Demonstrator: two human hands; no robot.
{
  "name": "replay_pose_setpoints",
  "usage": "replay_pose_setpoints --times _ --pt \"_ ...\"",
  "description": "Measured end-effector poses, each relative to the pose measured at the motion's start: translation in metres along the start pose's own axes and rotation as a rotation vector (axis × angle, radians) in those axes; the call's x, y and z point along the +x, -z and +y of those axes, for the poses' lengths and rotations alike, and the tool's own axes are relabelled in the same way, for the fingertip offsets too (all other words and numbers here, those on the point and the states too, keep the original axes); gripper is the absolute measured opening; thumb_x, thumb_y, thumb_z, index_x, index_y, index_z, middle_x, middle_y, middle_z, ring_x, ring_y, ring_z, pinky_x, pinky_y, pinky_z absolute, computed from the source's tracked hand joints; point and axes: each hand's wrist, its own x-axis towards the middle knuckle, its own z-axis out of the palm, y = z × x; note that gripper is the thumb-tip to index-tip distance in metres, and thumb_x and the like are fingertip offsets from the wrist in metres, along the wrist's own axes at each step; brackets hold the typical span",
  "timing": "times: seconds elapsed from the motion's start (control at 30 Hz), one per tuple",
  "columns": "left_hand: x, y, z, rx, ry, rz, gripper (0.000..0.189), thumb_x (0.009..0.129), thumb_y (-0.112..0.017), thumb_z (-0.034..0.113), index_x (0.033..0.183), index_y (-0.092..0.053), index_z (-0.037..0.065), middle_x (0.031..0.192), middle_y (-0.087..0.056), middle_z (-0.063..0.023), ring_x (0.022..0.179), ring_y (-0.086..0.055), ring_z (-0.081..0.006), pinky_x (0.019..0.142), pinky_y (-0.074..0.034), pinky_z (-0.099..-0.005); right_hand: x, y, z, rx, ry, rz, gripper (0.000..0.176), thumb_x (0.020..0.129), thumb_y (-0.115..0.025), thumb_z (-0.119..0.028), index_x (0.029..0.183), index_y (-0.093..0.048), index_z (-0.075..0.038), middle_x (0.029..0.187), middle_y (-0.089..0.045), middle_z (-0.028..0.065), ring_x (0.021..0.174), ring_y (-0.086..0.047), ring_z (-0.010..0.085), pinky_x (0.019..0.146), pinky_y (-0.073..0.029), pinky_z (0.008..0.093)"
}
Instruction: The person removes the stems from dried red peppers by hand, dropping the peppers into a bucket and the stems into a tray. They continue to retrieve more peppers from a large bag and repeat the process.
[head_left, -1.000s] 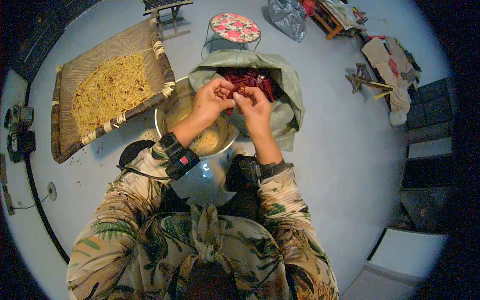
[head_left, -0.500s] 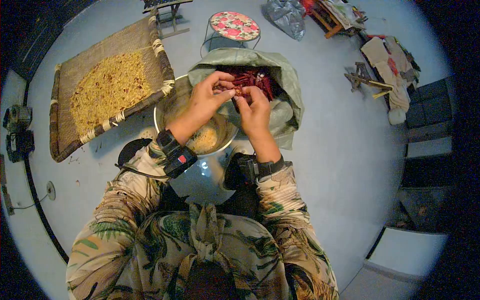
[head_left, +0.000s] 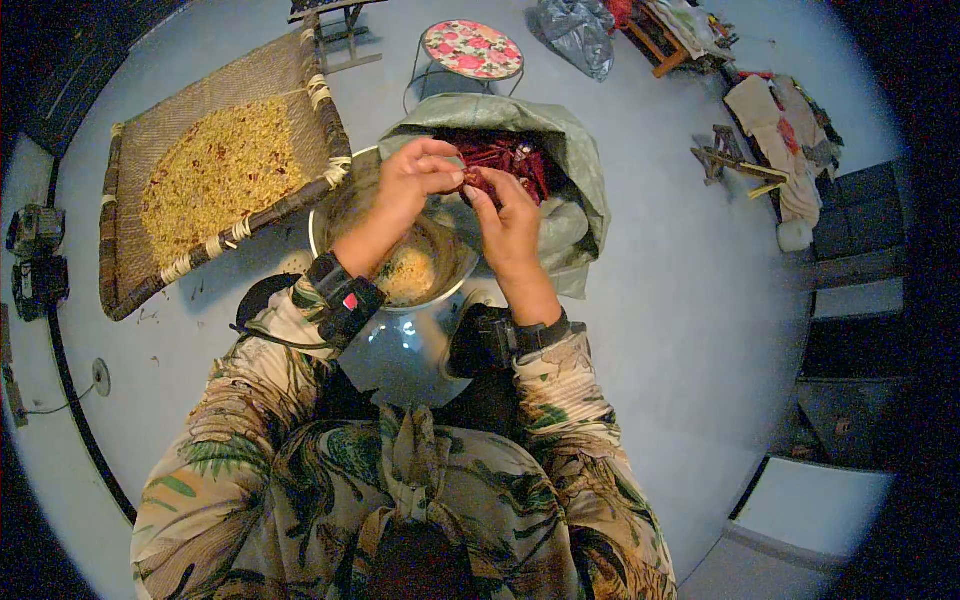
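Note:
My left hand (head_left: pixel 405 190) and my right hand (head_left: pixel 510 215) meet over the near edge of an open green sack (head_left: pixel 575 150). Between their pinched fingertips is a small dark red chili (head_left: pixel 473 178), partly covered by the fingers. Many dark red dried chilies (head_left: pixel 535 170) lie inside the sack. Below my hands stands a wide metal basin (head_left: pixel 315 232), with pale yellow seeds (head_left: pixel 408 278) at its bottom. My left forearm hides part of the basin.
At the left, a woven tray (head_left: pixel 130 185) holds yellow bits mixed with red ones. Beyond the sack are a floral-topped stool (head_left: pixel 472 48) and a grey plastic bag (head_left: pixel 575 35). A small wooden stand (head_left: pixel 722 155) and cloths (head_left: pixel 770 130) are at the upper right.
My left hand has shifted slightly left, with its fingertips a little away from their earlier place. Both hands stay over the sack's edge, and the red piece shows more between them.

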Motion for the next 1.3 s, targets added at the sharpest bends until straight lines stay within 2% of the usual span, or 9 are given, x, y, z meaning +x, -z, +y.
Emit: replay_pose_setpoints --times 0.13,0.23,0.33,0.43,0.63,0.73,1.23,1.3 --pt "0.002 0.000 -0.001 -0.024 0.016 0.012 0.030 0.075 -0.064 -0.002 0.103 -0.054 0.000 0.081 -0.064 -0.0074 0.076 -0.061 -0.0131 0.071 -0.048 -0.0242 0.000 -0.002 0.003 -0.024 -0.022 0.034 0.020 0.077 -0.065 -0.009 0.094 -0.059 -0.001 0.088 -0.061 0.0131 0.070 -0.060 0.0251 0.062 -0.048 0.0313" --pt "0.002 0.000 -0.002 0.083 -0.013 0.001 0.033 0.077 -0.067 0.008 0.106 -0.052 0.002 0.083 -0.062 -0.0048 0.077 -0.058 -0.0121 0.075 -0.046 -0.0251 0.000 0.001 -0.006 0.080 -0.282 0.018 0.018 0.076 -0.066 -0.008 0.091 -0.058 -0.001 0.085 -0.061 0.0126 0.070 -0.059 0.0239 0.061 -0.048 0.0306" --pt "0.000 -0.003 -0.002 0.149 -0.053 -0.007 0.032 0.078 -0.066 0.009 0.106 -0.052 0.002 0.082 -0.062 -0.0050 0.078 -0.059 -0.0123 0.076 -0.046 -0.0253 0.001 0.003 -0.002 0.065 -0.200 -0.002 0.016 0.076 -0.065 -0.007 0.088 -0.057 -0.001 0.085 -0.060 0.0119 0.069 -0.059 0.0231 0.061 -0.048 0.0307" --pt "-0.001 -0.010 0.005 0.063 0.010 0.048 0.030 0.078 -0.066 0.006 0.104 -0.053 -0.001 0.077 -0.063 -0.0059 0.072 -0.059 -0.0100 0.069 -0.048 -0.0234 0.001 0.002 -0.003 0.049 -0.153 0.002 0.016 0.075 -0.065 -0.007 0.088 -0.057 -0.001 0.087 -0.059 0.0126 0.071 -0.059 0.0245 0.062 -0.048 0.0318" --pt "0.001 -0.001 0.000 0.112 -0.071 -0.018 0.029 0.080 -0.065 0.005 0.105 -0.052 -0.002 0.078 -0.064 -0.0070 0.072 -0.060 -0.0101 0.067 -0.047 -0.0236 0.001 0.003 -0.005 -0.030 -0.010 -0.016 0.016 0.076 -0.063 -0.007 0.088 -0.056 0.000 0.089 -0.059 0.0146 0.080 -0.059 0.0295 0.069 -0.048 0.0352" --pt "0.001 0.001 0.000 0.098 -0.042 -0.024 0.033 0.078 -0.066 0.007 0.107 -0.052 0.001 0.084 -0.065 -0.0092 0.078 -0.062 -0.0152 0.074 -0.049 -0.0269 0.001 0.003 -0.002 -0.093 0.066 -0.018 0.015 0.076 -0.063 -0.008 0.088 -0.057 0.000 0.091 -0.059 0.0148 0.082 -0.058 0.0302 0.071 -0.047 0.0354" --pt "-0.002 -0.002 0.004 -0.020 0.027 0.040 0.032 0.077 -0.066 0.009 0.106 -0.052 0.002 0.084 -0.065 -0.0086 0.077 -0.062 -0.0159 0.076 -0.047 -0.0283 0.000 0.000 -0.008 0.010 0.018 0.087 0.012 0.077 -0.062 -0.008 0.085 -0.058 0.000 0.088 -0.059 0.0147 0.082 -0.058 0.0292 0.074 -0.047 0.0351" --pt "-0.005 -0.005 0.005 -0.074 0.111 0.101 0.031 0.077 -0.065 0.004 0.105 -0.052 0.001 0.084 -0.065 -0.0095 0.076 -0.062 -0.0156 0.073 -0.049 -0.0278 -0.001 -0.001 -0.006 0.032 0.010 0.098 0.011 0.077 -0.062 -0.007 0.084 -0.057 0.001 0.086 -0.059 0.0148 0.081 -0.058 0.0292 0.073 -0.047 0.0351"
